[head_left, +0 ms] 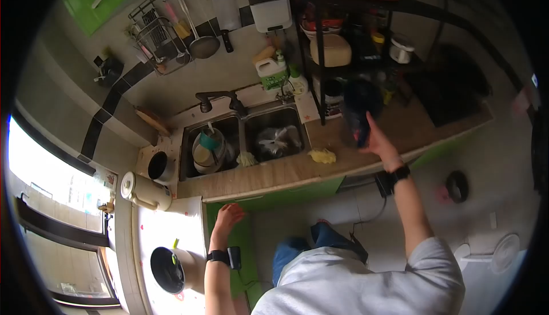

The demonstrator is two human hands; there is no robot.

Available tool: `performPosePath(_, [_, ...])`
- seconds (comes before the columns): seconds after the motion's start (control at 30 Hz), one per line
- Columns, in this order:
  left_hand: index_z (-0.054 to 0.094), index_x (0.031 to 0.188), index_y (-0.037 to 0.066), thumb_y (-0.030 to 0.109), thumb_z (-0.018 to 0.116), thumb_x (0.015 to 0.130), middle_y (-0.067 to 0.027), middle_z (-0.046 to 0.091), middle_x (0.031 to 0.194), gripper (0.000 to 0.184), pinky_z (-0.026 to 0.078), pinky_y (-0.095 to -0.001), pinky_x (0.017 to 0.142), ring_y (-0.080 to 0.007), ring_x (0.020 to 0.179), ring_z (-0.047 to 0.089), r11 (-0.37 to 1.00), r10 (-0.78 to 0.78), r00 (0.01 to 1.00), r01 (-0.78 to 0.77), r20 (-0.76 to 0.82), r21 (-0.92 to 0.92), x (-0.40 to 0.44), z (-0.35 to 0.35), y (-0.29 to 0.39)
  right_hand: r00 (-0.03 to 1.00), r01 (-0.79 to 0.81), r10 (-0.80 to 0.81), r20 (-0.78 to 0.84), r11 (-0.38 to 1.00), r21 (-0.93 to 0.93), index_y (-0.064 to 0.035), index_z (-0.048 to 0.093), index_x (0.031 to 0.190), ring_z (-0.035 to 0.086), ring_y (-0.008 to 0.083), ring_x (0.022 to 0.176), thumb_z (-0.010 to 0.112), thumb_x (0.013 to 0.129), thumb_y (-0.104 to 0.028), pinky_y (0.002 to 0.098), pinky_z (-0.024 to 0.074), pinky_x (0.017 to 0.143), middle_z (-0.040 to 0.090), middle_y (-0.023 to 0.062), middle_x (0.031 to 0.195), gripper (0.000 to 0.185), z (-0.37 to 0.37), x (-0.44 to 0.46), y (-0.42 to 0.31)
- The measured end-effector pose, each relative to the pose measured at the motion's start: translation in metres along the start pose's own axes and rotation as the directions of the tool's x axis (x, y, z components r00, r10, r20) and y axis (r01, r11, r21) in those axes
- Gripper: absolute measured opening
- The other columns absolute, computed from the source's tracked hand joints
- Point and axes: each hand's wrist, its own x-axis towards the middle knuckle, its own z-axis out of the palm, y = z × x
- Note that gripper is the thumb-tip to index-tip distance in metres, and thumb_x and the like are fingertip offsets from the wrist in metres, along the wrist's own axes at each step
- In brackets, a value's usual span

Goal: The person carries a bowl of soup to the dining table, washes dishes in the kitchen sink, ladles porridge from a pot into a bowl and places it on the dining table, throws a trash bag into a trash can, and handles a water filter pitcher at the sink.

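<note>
My right hand [378, 142] is raised over the counter at the right. Its fingers and thumb are closed on the lower end of a dark blue, rounded object [363, 100]. That object is blurred and dim, so its exact kind does not show. A crumpled yellow cloth [322, 156] lies on the counter [274, 173] to the left of this hand. My left hand [230, 216] hangs just in front of the counter edge, fingers loosely bent and nothing visible in them. Nearest to it are the counter's front edge and the green cabinet below.
A double sink [243, 163] holds a pot with a teal strainer and a plastic bag. A black shelf rack [321, 57] stands behind my right hand. A cream kettle [143, 192] and an open pot [168, 270] are at the left. A cooktop [437, 100] lies far right.
</note>
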Motion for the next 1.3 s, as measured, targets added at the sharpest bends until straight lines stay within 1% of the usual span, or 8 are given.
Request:
performPosePath(0.37, [0.053, 0.107, 0.004, 0.022, 0.051, 0.089, -0.0099, 0.061, 0.088, 0.025, 0.05, -0.0314, 0.066, -0.02, 0.075, 0.06, 0.998, 0.055, 0.996, -0.054, 0.069, -0.007, 0.196, -0.025, 0.146, 0.925, 0.207, -0.109, -0.364, 0.948, 0.242, -0.017, 0.052, 0.085, 0.051, 0.016, 0.074, 0.059, 0.069, -0.069, 0.0599, 0.0312, 0.09, 0.05, -0.0017, 0.075, 0.055, 0.033, 0.007, 0.028])
performPosePath(0.53, [0.052, 0.102, 0.005, 0.024, 0.056, 0.086, -0.0087, 0.058, 0.089, 0.026, 0.048, -0.0318, 0.062, -0.0195, 0.069, 0.059, 0.899, 0.438, 0.899, -0.438, -0.021, 0.009, 0.312, -0.053, 0.215, 0.863, 0.298, -0.148, -0.483, 0.922, 0.249, -0.0178, 0.052, 0.086, 0.052, 0.0145, 0.076, 0.058, 0.072, -0.067, 0.0571, 0.0347, 0.086, 0.05, -0.0022, 0.074, 0.051, 0.044, 0.015, 0.039])
performPosePath(0.67, [0.043, 0.122, 0.001, 0.009, 0.059, 0.076, -0.0071, 0.056, 0.085, 0.049, 0.042, -0.0306, 0.067, -0.0163, 0.076, 0.052, 0.793, 0.607, 0.727, -0.577, -0.32, 0.195, 0.358, -0.058, 0.274, 0.843, 0.404, -0.292, -0.451, 0.898, 0.173, -0.0149, 0.052, 0.088, 0.052, 0.0146, 0.078, 0.051, 0.084, -0.057, 0.0514, 0.0392, 0.083, 0.051, -0.0011, 0.075, 0.042, 0.05, 0.016, 0.062])
performPosePath(0.77, [0.04, 0.126, 0.003, 0.007, 0.057, 0.075, -0.0061, 0.055, 0.092, 0.055, 0.04, -0.0306, 0.07, -0.0145, 0.081, 0.049, 0.699, 0.661, 0.751, -0.615, -0.002, 0.364, 0.342, -0.049, 0.292, 0.821, 0.441, -0.342, -0.457, 0.888, 0.127, -0.0121, 0.052, 0.088, 0.052, 0.0149, 0.077, 0.044, 0.092, -0.049, 0.0451, 0.0419, 0.08, 0.052, 0.0004, 0.075, 0.038, 0.075, 0.002, 0.071])
performPosePath(1.03, [0.032, 0.135, 0.006, -0.002, 0.052, 0.072, -0.0083, 0.049, 0.112, 0.067, 0.04, -0.0289, 0.082, -0.018, 0.097, 0.048, 0.779, 0.607, 0.794, -0.586, -0.036, 0.221, 0.281, 0.008, 0.264, 0.92, 0.302, -0.329, -0.212, 0.941, -0.149, -0.0037, 0.053, 0.079, 0.051, 0.0151, 0.077, 0.042, 0.094, -0.04, 0.0324, 0.0432, 0.076, 0.052, 0.0039, 0.074, 0.04, 0.143, -0.073, 0.051])
performPosePath(1.07, [0.03, 0.137, 0.006, -0.003, 0.052, 0.071, -0.0098, 0.047, 0.119, 0.07, 0.038, -0.0287, 0.087, -0.0195, 0.104, 0.047, 0.757, 0.636, 0.772, -0.616, -0.029, 0.218, 0.284, 0.015, 0.241, 0.944, 0.239, -0.312, -0.11, 0.873, -0.425, -0.0034, 0.051, 0.079, 0.051, 0.0156, 0.075, 0.041, 0.095, -0.037, 0.03, 0.0426, 0.076, 0.051, 0.0043, 0.073, 0.039, 0.156, -0.075, 0.037])
performPosePath(1.17, [0.025, 0.142, 0.008, -0.006, 0.051, 0.068, -0.0128, 0.036, 0.138, 0.08, 0.027, -0.0325, 0.103, -0.0239, 0.127, 0.035, 0.761, 0.637, 0.767, -0.641, 0.078, 0.098, 0.259, 0.064, 0.225, 0.984, 0.179, -0.178, -0.03, 0.983, 0.04, -0.0036, 0.051, 0.08, 0.05, 0.0145, 0.073, 0.04, 0.096, -0.037, 0.029, 0.0425, 0.074, 0.05, 0.0034, 0.072, 0.039, 0.186, -0.041, 0.041])
performPosePath(1.3, [0.021, 0.144, 0.01, -0.007, 0.05, 0.069, -0.0096, 0.028, 0.145, 0.082, 0.029, -0.0357, 0.102, -0.023, 0.133, 0.026, 0.784, 0.558, 0.781, -0.607, 0.279, 0.132, 0.259, 0.102, 0.239, 0.996, -0.04, 0.036, 0.076, 0.998, 0.052, -0.0059, 0.05, 0.084, 0.048, 0.0124, 0.072, 0.036, 0.095, -0.049, 0.0338, 0.0437, 0.077, 0.049, 0.0008, 0.073, 0.047, 0.228, 0.024, 0.047])
